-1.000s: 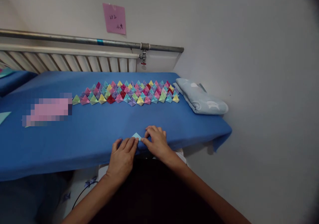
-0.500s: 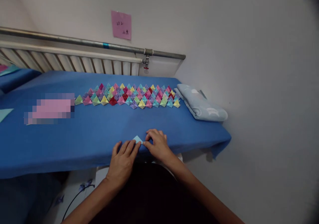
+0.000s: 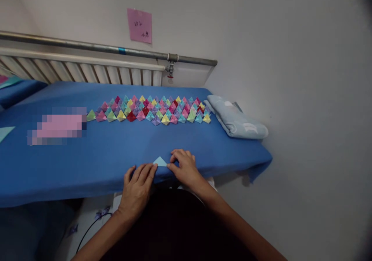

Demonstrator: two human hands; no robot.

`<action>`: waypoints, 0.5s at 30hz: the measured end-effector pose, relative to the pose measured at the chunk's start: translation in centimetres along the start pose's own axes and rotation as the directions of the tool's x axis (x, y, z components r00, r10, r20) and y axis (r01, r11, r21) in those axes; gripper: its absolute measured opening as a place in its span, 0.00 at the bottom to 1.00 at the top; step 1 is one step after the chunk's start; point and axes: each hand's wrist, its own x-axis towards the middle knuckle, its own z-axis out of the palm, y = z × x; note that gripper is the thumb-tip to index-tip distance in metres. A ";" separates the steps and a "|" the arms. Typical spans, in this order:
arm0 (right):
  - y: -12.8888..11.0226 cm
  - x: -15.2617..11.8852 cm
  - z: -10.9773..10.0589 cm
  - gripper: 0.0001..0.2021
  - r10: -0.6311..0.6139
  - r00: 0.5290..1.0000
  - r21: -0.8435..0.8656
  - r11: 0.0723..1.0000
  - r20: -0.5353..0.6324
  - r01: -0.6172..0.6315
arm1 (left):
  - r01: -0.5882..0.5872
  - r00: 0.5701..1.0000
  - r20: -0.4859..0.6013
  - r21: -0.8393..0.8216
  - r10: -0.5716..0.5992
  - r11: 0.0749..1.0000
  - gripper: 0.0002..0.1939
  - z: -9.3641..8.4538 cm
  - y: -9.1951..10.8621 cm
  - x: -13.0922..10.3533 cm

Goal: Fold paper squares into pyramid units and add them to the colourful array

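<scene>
A small light blue paper [image 3: 160,162], folded into a triangle with its point away from me, lies near the front edge of the blue-covered table. My left hand [image 3: 138,185] presses its left corner down with thumb and fingertips, the fingers slightly bent. At the right corner, my right hand [image 3: 185,169] pinches the paper between thumb and forefinger, its other fingers curled. Beyond both hands, several rows of colourful folded paper pieces [image 3: 157,115] stand close together on the blue cloth [image 3: 116,156].
A folded pale blue blanket [image 3: 238,119] lies at the right end. To the left are a pixelated pink patch [image 3: 62,126] and a light green paper corner [image 3: 5,132]. Behind runs a radiator [image 3: 99,73] under a metal pipe [image 3: 87,44]; a pink note [image 3: 140,25] hangs on the wall.
My left hand has slid left along the paper's lower edge to its left corner, uncovering more of the triangle. My right hand stays at the right corner.
</scene>
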 end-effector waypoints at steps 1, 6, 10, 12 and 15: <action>0.0 0.0 0.0 0.05 -0.006 1.000 -0.005 1.000 -0.001 0.006 | 0.006 1.000 -0.003 -0.005 -0.006 1.000 0.24 0.1 0.0 0.0; 0.1 0.1 0.3 0.05 -0.010 1.000 -0.049 0.999 0.000 0.010 | 0.022 0.999 -0.031 0.000 -0.022 1.000 0.22 0.6 -0.1 0.2; -0.1 0.0 0.3 0.05 -0.018 1.000 -0.066 0.998 -0.012 0.017 | 0.022 0.998 -0.050 -0.006 -0.022 1.000 0.24 0.7 0.1 0.1; 0.0 -0.2 0.2 0.05 -0.040 0.999 -0.051 0.998 -0.031 0.038 | 0.023 0.999 -0.037 -0.028 -0.024 0.999 0.25 0.3 0.0 0.2; 0.1 -0.5 0.2 0.04 -0.066 0.996 0.002 0.998 -0.060 0.066 | -0.006 0.999 0.047 -0.085 0.010 0.996 0.25 -0.6 -0.5 1.0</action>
